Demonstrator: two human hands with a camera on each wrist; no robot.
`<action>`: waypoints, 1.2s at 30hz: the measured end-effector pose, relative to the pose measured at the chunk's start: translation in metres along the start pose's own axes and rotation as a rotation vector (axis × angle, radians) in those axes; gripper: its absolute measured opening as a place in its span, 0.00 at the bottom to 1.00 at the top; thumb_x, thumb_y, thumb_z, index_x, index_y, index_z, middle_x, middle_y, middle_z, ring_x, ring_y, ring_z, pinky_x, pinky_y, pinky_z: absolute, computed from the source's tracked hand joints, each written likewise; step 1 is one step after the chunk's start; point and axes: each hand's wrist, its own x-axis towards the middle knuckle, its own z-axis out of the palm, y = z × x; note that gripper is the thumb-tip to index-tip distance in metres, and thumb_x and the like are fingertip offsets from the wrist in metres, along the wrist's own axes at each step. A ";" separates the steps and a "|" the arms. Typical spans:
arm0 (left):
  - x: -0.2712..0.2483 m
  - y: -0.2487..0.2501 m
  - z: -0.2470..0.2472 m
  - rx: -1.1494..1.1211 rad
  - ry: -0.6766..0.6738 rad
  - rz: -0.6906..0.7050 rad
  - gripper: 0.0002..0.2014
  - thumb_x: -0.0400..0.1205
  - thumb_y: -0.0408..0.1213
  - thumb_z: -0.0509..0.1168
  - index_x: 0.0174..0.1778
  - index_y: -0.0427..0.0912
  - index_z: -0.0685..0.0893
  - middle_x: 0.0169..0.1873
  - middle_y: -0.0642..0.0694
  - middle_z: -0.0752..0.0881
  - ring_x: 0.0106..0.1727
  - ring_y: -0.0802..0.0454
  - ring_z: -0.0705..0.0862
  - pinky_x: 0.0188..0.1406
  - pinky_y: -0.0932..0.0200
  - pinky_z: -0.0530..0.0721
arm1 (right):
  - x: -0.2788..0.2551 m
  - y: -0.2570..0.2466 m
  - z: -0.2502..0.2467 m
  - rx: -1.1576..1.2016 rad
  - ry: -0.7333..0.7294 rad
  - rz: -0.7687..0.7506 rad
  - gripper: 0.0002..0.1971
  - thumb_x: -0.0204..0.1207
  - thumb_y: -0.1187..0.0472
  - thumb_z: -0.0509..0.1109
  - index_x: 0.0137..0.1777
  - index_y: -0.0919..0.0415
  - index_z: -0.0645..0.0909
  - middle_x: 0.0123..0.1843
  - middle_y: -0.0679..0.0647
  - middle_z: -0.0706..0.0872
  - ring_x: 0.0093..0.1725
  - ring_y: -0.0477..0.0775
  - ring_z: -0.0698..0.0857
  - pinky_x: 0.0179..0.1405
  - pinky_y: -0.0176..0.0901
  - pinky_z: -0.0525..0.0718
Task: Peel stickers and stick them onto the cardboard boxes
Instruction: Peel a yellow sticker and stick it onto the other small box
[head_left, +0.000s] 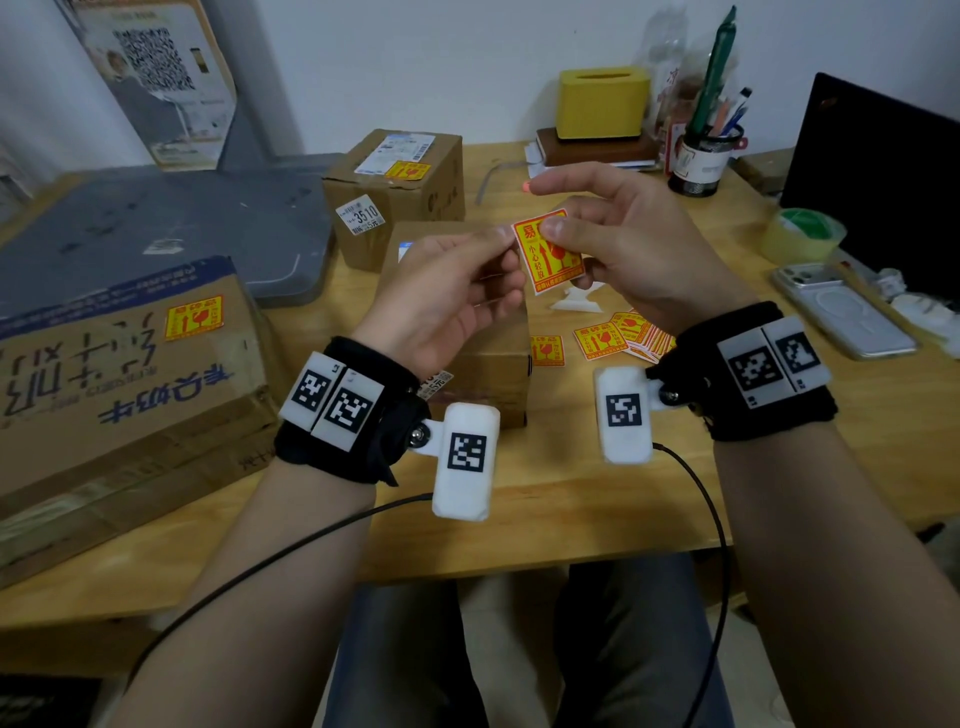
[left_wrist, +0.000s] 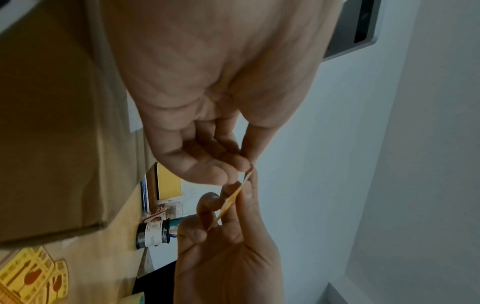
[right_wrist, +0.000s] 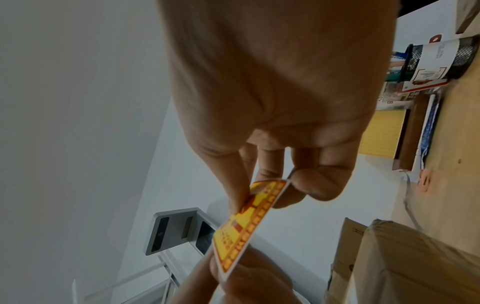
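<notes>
Both hands' fingers (head_left: 488, 240) pinched on one yellow sticker (head_left: 545, 254).

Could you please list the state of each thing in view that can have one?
Held sticker: off the table, pinched by both hands.
Left hand: pinches the sticker's edge.
Right hand: pinches the sticker.
Loose stickers: lying on the table.
Large box: stickered.
Far box: stickered.
Laptop: open, screen dark.
</notes>
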 end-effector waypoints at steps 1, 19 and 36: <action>0.000 0.000 0.000 -0.010 -0.001 -0.009 0.10 0.88 0.35 0.64 0.43 0.37 0.86 0.28 0.49 0.84 0.31 0.56 0.83 0.31 0.65 0.85 | 0.000 0.000 0.001 0.005 -0.002 0.000 0.15 0.83 0.68 0.72 0.68 0.59 0.83 0.35 0.45 0.90 0.33 0.42 0.85 0.25 0.39 0.76; -0.003 0.002 -0.004 0.029 0.003 -0.003 0.09 0.87 0.37 0.67 0.42 0.38 0.85 0.30 0.49 0.83 0.31 0.56 0.82 0.31 0.64 0.83 | -0.001 -0.001 0.000 0.039 -0.016 -0.010 0.15 0.83 0.68 0.72 0.68 0.59 0.83 0.36 0.47 0.89 0.33 0.45 0.84 0.25 0.40 0.75; -0.005 0.002 0.000 -0.094 -0.016 -0.070 0.08 0.88 0.36 0.64 0.45 0.38 0.83 0.29 0.49 0.81 0.30 0.58 0.81 0.27 0.68 0.80 | -0.006 -0.003 0.007 0.000 0.086 0.018 0.15 0.78 0.67 0.78 0.63 0.59 0.83 0.43 0.52 0.88 0.36 0.44 0.84 0.23 0.41 0.77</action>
